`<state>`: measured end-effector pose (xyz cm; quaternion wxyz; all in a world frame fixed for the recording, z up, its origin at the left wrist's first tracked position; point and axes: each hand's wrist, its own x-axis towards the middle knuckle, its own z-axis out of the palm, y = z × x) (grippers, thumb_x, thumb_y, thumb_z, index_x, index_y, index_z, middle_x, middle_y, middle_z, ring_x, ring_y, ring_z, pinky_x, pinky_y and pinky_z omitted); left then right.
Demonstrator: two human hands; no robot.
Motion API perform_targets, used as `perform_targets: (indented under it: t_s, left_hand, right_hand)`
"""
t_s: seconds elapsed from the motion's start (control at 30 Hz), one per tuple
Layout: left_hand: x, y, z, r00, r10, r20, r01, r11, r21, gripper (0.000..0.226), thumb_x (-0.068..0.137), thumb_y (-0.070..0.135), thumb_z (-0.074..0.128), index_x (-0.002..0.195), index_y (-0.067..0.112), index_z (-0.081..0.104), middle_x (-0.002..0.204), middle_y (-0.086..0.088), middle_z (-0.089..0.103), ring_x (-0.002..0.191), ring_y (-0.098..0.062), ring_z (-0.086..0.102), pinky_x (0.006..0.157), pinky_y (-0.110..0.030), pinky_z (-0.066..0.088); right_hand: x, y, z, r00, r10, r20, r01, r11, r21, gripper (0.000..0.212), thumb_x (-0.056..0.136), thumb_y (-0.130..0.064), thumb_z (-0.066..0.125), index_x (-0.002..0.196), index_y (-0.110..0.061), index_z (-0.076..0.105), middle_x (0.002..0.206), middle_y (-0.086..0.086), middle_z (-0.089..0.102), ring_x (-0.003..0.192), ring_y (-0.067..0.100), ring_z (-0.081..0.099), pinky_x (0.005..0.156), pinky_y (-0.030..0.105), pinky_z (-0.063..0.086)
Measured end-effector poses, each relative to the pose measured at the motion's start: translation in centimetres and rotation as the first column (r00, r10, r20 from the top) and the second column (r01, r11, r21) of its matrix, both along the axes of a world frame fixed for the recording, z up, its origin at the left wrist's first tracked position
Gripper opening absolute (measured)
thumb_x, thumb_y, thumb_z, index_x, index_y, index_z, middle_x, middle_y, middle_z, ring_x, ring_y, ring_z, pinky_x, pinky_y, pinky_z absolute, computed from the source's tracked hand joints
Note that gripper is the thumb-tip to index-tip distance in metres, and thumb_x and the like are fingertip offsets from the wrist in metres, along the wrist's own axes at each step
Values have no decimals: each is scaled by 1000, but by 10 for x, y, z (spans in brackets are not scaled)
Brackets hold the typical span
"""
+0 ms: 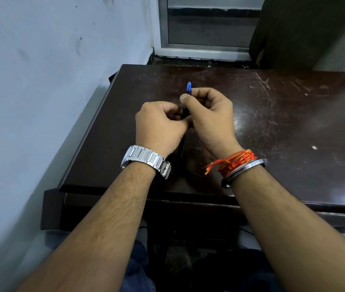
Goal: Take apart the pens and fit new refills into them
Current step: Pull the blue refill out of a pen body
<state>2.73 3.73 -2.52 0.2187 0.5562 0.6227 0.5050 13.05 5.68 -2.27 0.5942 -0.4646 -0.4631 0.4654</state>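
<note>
Clearly, both hands hold one pen [185, 111] above the dark wooden table [283, 114], near its left side. The pen stands almost upright and is slim. Its upper end is clear blue and pointed, and it comes out above the right hand [211, 119]. Below that, the barrel is dark, almost black. The right hand grips the upper part with curled fingers and thumb. The left hand [159, 125] closes its fingers on the barrel just below, touching the right hand. Most of the pen is covered by the fingers, so I cannot tell if it is one piece or already opened. A thin dark line below the left hand may be its lower end, but this is hard to make out.
</note>
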Motion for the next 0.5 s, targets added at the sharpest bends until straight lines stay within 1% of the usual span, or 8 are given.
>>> perform_targets:
  t_s: [0.1, 0.17, 0.2, 0.27, 0.33, 0.37, 0.43, 0.5]
  left_hand:
    - [1, 0, -1, 1000, -4, -17, 4, 1000, 5, 14, 63, 24, 88, 72, 26, 78, 61, 17, 69, 61, 6, 66, 53, -8, 46]
    - [2, 0, 0, 1000, -2, -10, 2, 1000, 1, 15, 63, 26, 89, 69, 30, 76, 61, 17, 69, 61, 6, 66, 54, -9, 48]
    - [2, 0, 0, 1000, 0, -3, 0, 1000, -1, 18, 63, 26, 90, 65, 32, 73, 61, 17, 69, 60, 7, 66, 54, -9, 48]
    - [1, 1, 1, 1000, 3, 3, -3, 1000, -3, 21, 63, 27, 90, 62, 34, 70, 60, 17, 69, 58, 8, 65, 53, -8, 46]
    - [0, 1, 1, 1000, 9, -4, -9, 1000, 1, 15, 62, 29, 88, 64, 32, 73, 59, 17, 69, 57, 8, 64, 52, -8, 46]
    - [0, 1, 0, 1000, 14, -8, -14, 1000, 2, 12, 62, 30, 87, 67, 30, 76, 60, 17, 70, 58, 8, 65, 52, -9, 46]
    - [0, 1, -1, 1000, 18, -6, -18, 1000, -3, 14, 63, 29, 88, 73, 26, 79, 61, 16, 70, 58, 8, 64, 53, -8, 46]
    - [0, 1, -1, 1000, 17, -12, -17, 1000, -7, 16, 63, 27, 90, 74, 25, 79, 60, 16, 68, 56, 10, 61, 53, -6, 44]
  right_hand:
    - [-1, 1, 2, 999, 8, -38, -10, 999, -39, 13, 88, -7, 63, 77, -14, 68, 70, 0, 69, 66, 12, 63, 61, 27, 49]
    - [-1, 2, 2, 998, 14, -56, -17, 998, -57, 12, 86, -14, 62, 76, -14, 69, 74, 3, 70, 70, 15, 61, 63, 28, 47]
    - [-1, 2, 2, 998, 11, -64, -14, 998, -56, 9, 84, -18, 65, 80, -12, 70, 76, 2, 69, 68, 13, 60, 62, 28, 46]
    - [1, 2, 0, 998, -9, -68, 6, 999, -48, 21, 83, -24, 75, 96, -8, 70, 77, -2, 67, 65, 8, 58, 62, 27, 47]
    - [2, 2, -1, 999, -9, -51, 8, 999, -34, 25, 86, -19, 77, 106, -7, 67, 78, -3, 67, 64, 5, 61, 61, 24, 49]
    - [2, 1, -1, 999, 2, -41, -3, 1000, -25, 22, 87, -14, 75, 106, -8, 66, 78, -1, 67, 64, 4, 62, 59, 22, 49]
    - [2, 0, 1, 999, 14, -43, -15, 1000, -18, 13, 89, -5, 66, 102, -10, 66, 78, 3, 70, 65, 7, 64, 58, 21, 49]
    - [2, 0, 2, 998, 17, -57, -19, 1000, -23, 15, 90, -2, 59, 99, -13, 66, 77, 4, 73, 68, 10, 66, 56, 20, 50]
